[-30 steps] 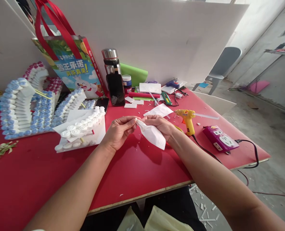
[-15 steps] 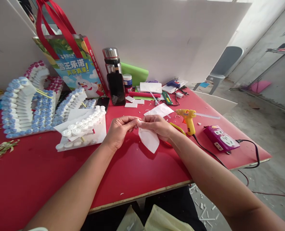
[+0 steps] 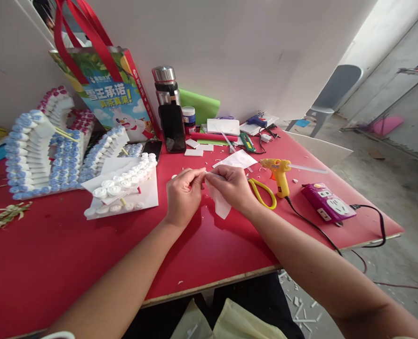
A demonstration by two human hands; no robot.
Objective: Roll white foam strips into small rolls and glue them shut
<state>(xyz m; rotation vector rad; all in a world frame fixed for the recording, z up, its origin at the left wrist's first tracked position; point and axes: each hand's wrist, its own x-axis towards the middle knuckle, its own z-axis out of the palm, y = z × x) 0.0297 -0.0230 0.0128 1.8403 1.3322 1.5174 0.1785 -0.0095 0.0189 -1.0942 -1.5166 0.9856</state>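
Over the middle of the red table (image 3: 53, 263), my left hand (image 3: 184, 195) and my right hand (image 3: 232, 188) meet fingertip to fingertip. Both pinch a small white paper piece (image 3: 220, 203) at its top edge, and most of the piece hangs below my right palm. Yellow-handled scissors (image 3: 263, 194) lie just right of my right hand. A yellow glue gun (image 3: 279, 172) stands beyond them. A white card with rows of white rolled paper (image 3: 124, 188) lies left of my left hand.
Blue- and pink-tipped white paper-roll structures (image 3: 43, 150) fill the far left. A printed bag with red handles (image 3: 110, 94), a steel flask (image 3: 164, 84), a black phone (image 3: 172, 127) and craft bits line the back. A purple power strip (image 3: 328, 203) with a black cord lies at right.
The white paper piece has been drawn in and turned under my right hand, so less of it shows. Both hands have stayed together and risen a little in the view, which has shifted slightly.
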